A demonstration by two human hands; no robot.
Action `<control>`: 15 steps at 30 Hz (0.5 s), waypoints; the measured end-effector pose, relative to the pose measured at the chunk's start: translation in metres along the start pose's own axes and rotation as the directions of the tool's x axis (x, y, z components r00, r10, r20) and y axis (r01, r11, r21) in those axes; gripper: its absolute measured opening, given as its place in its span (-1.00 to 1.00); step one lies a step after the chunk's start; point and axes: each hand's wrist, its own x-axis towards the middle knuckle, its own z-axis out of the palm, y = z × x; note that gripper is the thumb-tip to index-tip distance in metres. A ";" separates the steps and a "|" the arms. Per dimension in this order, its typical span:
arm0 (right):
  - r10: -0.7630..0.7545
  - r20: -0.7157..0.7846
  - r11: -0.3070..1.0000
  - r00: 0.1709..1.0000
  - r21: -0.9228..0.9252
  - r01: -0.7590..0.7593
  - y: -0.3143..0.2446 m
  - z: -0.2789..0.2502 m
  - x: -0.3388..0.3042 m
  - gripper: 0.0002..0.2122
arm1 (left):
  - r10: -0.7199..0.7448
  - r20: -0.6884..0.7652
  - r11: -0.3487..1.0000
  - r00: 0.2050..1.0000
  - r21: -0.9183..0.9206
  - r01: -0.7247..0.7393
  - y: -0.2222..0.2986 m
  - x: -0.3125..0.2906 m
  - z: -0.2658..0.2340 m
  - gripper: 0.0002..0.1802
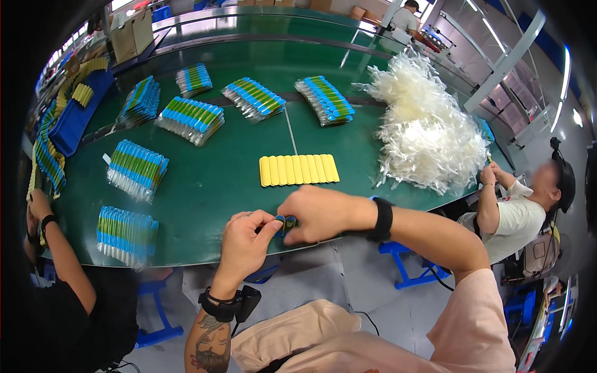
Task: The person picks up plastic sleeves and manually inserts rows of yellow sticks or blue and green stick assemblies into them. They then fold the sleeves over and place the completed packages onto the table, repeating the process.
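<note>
Pinches blue pieces (290, 222) between left hand (245, 244) and right hand (323, 213), with narrow grip, maybe to keep them still, near yellow row (300, 170).

This looks like a factory workroom. A big green table (205, 193) has rows of blue-and-green packs (191, 118) at ten o'clock and a huge white pile (429, 137) at two o'clock. Another worker (513, 227) is at three o'clock.

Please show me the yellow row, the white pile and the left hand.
Yellow row (299, 171): head view, on a middle strip.
White pile (429, 133): head view, middle of the heap.
Left hand (244, 241): head view, back of hand.
</note>
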 end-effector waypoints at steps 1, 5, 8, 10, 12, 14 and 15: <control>0.052 -0.026 0.998 0.998 -0.042 -0.053 -0.009 0.003 -0.004 -0.81 | -0.002 0.001 1.000 1.000 0.000 0.002 0.000 0.000 0.000 -0.80; 0.054 -0.157 0.991 0.986 -0.113 -0.072 -0.003 0.009 0.005 -0.85 | -0.068 -0.010 0.992 0.998 -0.105 0.066 0.002 0.001 0.002 -0.80; -0.027 -0.209 0.998 0.978 -0.064 0.013 0.002 0.015 0.003 -0.86 | -0.066 -0.039 0.995 0.997 -0.083 0.062 0.005 0.002 0.003 -0.81; 0.002 -0.198 1.000 0.980 0.012 0.000 0.003 0.013 0.002 -0.86 | -0.055 -0.032 0.996 0.998 -0.070 0.053 0.006 0.000 0.002 -0.81; -0.001 -0.142 1.000 0.990 0.002 0.001 0.000 0.011 0.002 -0.84 | 0.032 -0.031 0.996 0.999 -0.080 -0.035 0.004 -0.001 0.000 -0.83; 0.017 -0.120 1.000 0.993 0.015 -0.015 0.001 0.009 0.003 -0.83 | 0.047 -0.026 0.996 0.999 -0.079 -0.049 0.001 -0.002 0.000 -0.84; 0.034 -0.091 0.999 0.995 0.034 -0.031 0.001 0.008 0.003 -0.82 | 0.055 -0.023 0.995 0.998 -0.078 -0.057 0.000 -0.002 0.000 -0.84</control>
